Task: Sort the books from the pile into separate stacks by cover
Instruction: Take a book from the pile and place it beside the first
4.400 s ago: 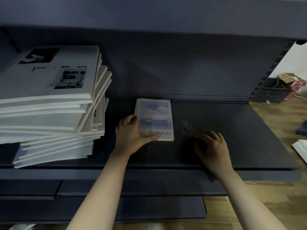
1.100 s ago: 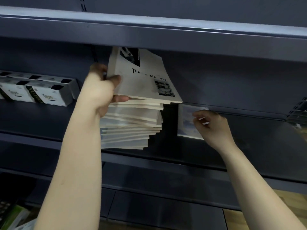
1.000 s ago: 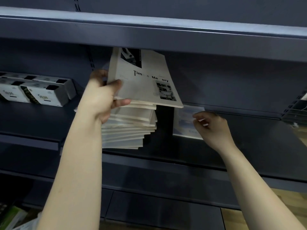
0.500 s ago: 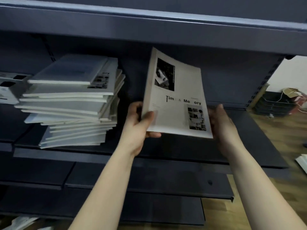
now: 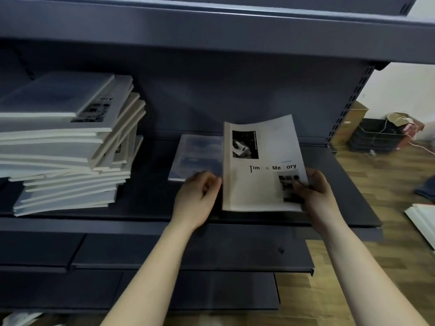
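A white book titled "Time & Memory" [image 5: 261, 170] lies low over the dark shelf [image 5: 150, 203], its far end curled up. My right hand [image 5: 313, 187] grips its lower right corner, thumb on the cover. My left hand [image 5: 197, 194] is at its left edge with curled fingers; whether it grips the book is unclear. Just left of it, a blue sky-cover book [image 5: 195, 156] lies flat on the shelf, partly overlapped. A tall, uneven pile of books [image 5: 68, 147] stands at the shelf's left.
An upper shelf [image 5: 211, 31] overhangs closely. Lower shelves [image 5: 188, 255] jut out below my arms. To the right is wooden floor with black trays [image 5: 374, 137], a cardboard box [image 5: 348, 123] and white books [image 5: 423, 215] near the edge.
The white book has come down from upright in both hands to nearly flat on the shelf, right of the blue book. My left hand has slid off to its edge.
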Tool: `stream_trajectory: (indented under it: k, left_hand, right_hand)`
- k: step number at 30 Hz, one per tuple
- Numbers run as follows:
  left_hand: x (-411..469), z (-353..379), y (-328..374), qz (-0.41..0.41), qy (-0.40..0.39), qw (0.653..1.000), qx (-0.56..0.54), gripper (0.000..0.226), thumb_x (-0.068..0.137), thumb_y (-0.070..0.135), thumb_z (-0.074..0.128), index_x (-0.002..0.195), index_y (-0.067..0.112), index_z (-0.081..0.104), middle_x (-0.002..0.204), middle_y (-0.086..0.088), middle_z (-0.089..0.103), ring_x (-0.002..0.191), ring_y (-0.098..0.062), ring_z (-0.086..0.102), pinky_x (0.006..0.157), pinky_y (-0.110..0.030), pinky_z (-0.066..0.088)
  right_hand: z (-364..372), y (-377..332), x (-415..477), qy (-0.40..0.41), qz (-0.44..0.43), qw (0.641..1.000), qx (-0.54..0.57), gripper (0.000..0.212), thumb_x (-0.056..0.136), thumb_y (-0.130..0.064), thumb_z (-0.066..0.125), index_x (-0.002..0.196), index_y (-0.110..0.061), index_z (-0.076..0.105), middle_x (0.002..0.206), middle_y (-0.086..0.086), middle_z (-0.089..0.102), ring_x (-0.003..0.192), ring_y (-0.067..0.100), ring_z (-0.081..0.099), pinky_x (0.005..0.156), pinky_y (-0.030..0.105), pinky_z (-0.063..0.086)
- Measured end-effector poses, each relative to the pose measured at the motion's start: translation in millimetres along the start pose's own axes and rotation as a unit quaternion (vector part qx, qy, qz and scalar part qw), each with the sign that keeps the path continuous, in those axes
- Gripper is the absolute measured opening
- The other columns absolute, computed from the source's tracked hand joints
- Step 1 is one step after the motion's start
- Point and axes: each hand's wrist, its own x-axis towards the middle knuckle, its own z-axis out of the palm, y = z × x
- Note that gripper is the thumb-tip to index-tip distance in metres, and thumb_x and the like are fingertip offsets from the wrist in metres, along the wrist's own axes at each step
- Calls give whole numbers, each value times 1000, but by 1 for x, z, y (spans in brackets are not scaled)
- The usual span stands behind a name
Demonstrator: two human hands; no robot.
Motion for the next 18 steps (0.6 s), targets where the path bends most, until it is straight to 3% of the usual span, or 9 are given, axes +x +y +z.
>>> stream_trajectory:
  k: [2,5,9,12,15,18]
  left_hand:
    - [2,2,-17,67,34,980,182,30,94,42,38,88,20,57,89,5,59,84,-16,53,69,-33,44]
    - [2,9,-33,87,64,952,285,35,92,39,31,83,17,58,86,0,60,82,-23,55,70,-34,40]
    - [2,15,-43,89,82,945,304,35,91,37,31,82,17,59,85,0,60,82,-23,55,72,-35,37]
    - [2,17,-46,86,87,946,300,34,90,38,32,86,18,59,87,1,59,83,-22,54,75,-36,36]
    - [2,17,-48,71,94,948,296,34,90,40,32,88,19,59,89,1,59,85,-22,53,77,-37,37]
    - [2,18,-49,67,97,948,295,33,89,40,32,89,19,58,89,2,60,85,-21,53,77,-36,36]
  right_hand:
    - [-10,5,0,5,-5,1000,-24,20,92,-4,51,111,-13,51,100,6,66,84,25,67,55,30,48]
    - [-18,14,1,10,5,999,-51,19,92,-4,51,108,-14,52,97,6,65,80,23,65,46,23,45]
    - [-21,24,8,10,4,988,-154,22,88,-19,58,109,-21,51,105,7,64,88,24,64,68,42,54]
    - [-19,20,5,10,0,971,-241,41,83,-20,64,118,-22,42,104,0,57,84,17,59,61,31,46]
    - [-20,19,-1,-30,-40,944,-326,70,69,-25,79,130,-25,43,134,5,37,117,24,45,83,29,38]
    - [-22,26,-7,-61,-66,906,-414,86,53,-53,83,129,-36,45,149,-1,21,133,29,27,102,39,35]
